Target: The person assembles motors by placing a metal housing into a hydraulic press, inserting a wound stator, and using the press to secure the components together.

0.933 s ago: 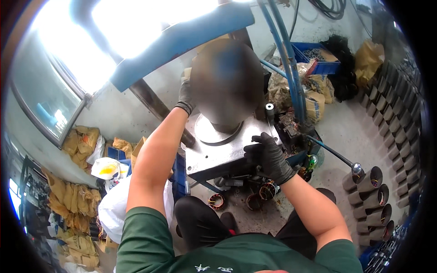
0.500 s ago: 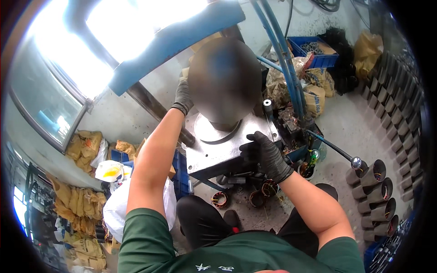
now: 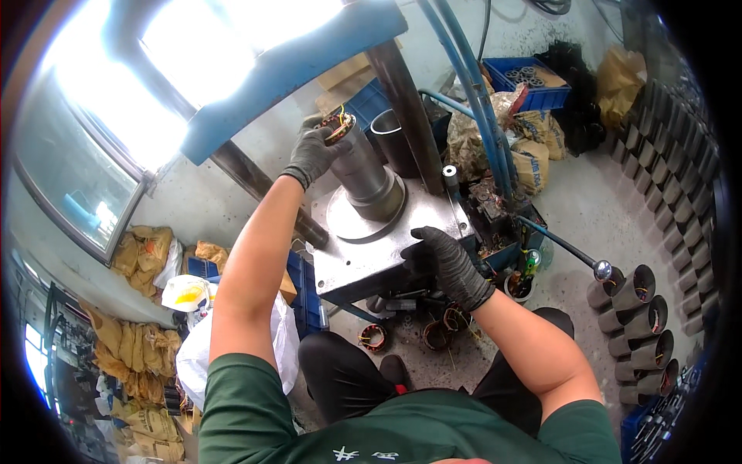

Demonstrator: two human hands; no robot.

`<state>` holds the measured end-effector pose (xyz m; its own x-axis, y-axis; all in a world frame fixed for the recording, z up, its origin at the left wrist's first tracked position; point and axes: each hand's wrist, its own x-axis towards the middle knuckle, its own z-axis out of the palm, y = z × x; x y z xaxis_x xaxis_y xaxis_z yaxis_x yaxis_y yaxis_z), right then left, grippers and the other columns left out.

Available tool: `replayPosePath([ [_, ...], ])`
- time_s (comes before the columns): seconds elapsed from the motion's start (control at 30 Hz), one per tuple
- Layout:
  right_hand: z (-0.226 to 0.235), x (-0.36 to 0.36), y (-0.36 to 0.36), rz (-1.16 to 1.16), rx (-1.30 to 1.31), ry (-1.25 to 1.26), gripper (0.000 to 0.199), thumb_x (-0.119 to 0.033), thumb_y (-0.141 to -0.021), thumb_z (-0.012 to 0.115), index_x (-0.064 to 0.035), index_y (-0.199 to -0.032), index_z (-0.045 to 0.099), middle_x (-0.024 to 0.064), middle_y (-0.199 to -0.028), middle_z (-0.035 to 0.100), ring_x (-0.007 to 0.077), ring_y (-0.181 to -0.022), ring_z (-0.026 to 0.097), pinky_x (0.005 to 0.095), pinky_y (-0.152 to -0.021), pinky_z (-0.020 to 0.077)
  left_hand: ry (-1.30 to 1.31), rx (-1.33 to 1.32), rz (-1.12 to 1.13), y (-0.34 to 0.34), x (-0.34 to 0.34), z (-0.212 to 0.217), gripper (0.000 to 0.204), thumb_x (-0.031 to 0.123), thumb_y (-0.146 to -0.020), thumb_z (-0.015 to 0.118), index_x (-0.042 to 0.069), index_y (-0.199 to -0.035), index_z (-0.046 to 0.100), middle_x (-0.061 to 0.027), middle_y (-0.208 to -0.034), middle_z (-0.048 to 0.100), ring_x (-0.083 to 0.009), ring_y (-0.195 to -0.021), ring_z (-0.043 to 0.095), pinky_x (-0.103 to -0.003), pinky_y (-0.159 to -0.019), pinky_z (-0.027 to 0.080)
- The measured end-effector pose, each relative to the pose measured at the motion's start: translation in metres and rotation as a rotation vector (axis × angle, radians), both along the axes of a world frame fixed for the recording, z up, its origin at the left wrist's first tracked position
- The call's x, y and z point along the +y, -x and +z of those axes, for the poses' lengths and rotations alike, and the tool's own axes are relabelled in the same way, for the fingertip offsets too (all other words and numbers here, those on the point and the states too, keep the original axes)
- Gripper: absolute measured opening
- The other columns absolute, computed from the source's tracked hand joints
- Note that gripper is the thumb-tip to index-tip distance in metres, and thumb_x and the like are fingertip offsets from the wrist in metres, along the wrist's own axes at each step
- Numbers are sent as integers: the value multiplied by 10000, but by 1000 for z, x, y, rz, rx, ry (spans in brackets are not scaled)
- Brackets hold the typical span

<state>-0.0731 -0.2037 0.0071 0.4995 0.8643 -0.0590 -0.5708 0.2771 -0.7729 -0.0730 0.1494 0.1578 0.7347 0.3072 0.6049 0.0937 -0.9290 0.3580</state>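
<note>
My left hand (image 3: pixel 308 157), in a dark grey glove, is wrapped round the upper end of a wound motor stator (image 3: pixel 339 126) with copper coils and coloured wires. The stator is at the top of a grey metal cylinder (image 3: pixel 363 174), which stands upright on a round steel plate (image 3: pixel 345 220). Under the plate lies the press table (image 3: pixel 359 264). In a matching glove, my right hand (image 3: pixel 450 268) hovers at the table's right front edge with its fingers loosely bent and apart, holding nothing. Behind the cylinder stands an open dark tube (image 3: pixel 392 138).
A blue press beam (image 3: pixel 297 73) crosses above, on dark posts (image 3: pixel 406 112). A lever with a ball knob (image 3: pixel 602 270) sticks out at right. Wound stators (image 3: pixel 373 338) lie on the floor under the table. Rows of metal sleeves (image 3: pixel 657 178) line the right side.
A blurred dark round shape over the table is gone, and the cylinder and stator now show. My left hand has shifted slightly left and nearer. The right hand has barely moved.
</note>
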Motion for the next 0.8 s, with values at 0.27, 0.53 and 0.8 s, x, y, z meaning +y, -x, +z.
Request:
replayPosePath([
  [0.27,-10,0,0,16,-34,-18,450,-494,-994,591,-53,-983,682,64,-808,692,139,-710,589,305,-720,495,-334,530,16,-1,3,24,424,428,-848,781,79,-1085,740,-116,-995,742,-268,-963,705,-397,-908,534],
  [0.53,-16,1,0,4,-169,33,443,-500,-987,614,-61,-1026,658,40,-800,656,132,-703,568,300,-696,482,-311,883,267,-28,-31,55,656,474,-751,856,13,-1187,691,-173,-1165,701,-312,-1128,633,-381,-994,498],
  [0.8,-13,-4,5,38,-246,69,396,-450,-965,678,-79,-1098,648,23,-844,643,121,-755,574,302,-727,489,-587,948,314,-34,-21,48,796,728,-767,720,35,-1159,702,-176,-1099,707,-370,-1177,559,-478,-1031,411],
])
